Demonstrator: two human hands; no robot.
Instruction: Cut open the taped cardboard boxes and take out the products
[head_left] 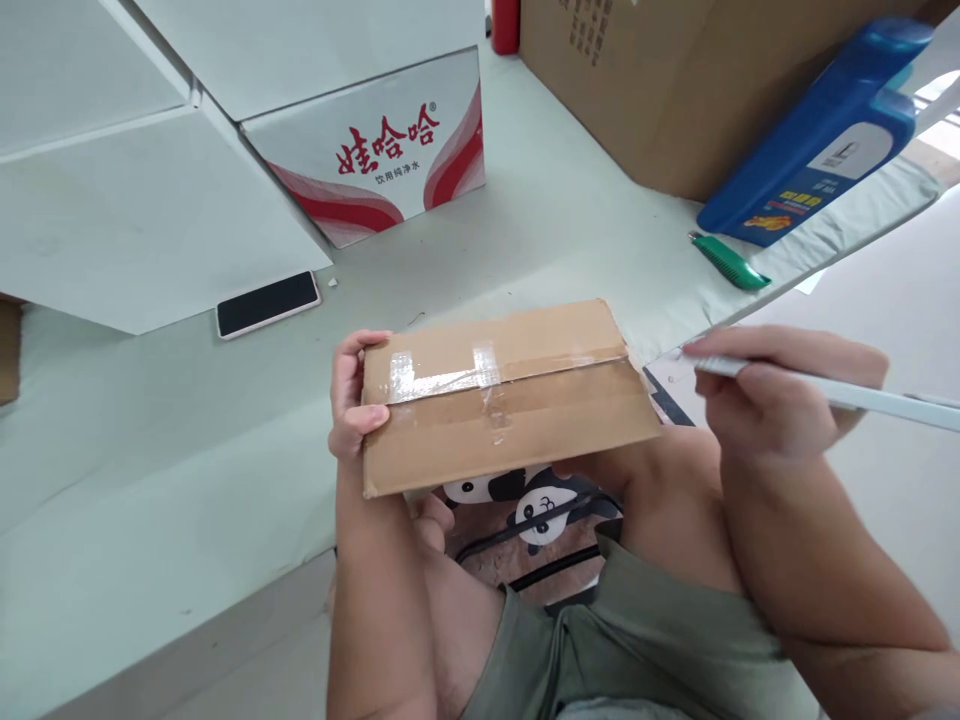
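Presently my right hand (pixel 787 400) is closed around a slim white tool (pixel 885 400), fingers stretched along it towards its left end, while the other end runs out past the right edge of view; what sort of tool it is, I can't tell. Directly to the left of that hand, a little apart from it, is the flat cardboard box (pixel 540 420), held up over my lap. My left hand (pixel 356 395) grips its left end, thumb on the upper face and fingers wrapped round the edge, so that is the nearer hand, touching it, with the right one free of it. The box's long axis runs crosswise before me, its right end pointing towards my right hand; the seam follows that same line, with clear tape (pixel 442 380) over its left half. Beyond lies the pale table (pixel 187 430), bearing a phone (pixel 268 304) off to the left, and a green-handled tool (pixel 731 262) beside a blue bottle (pixel 810 150) to the right.
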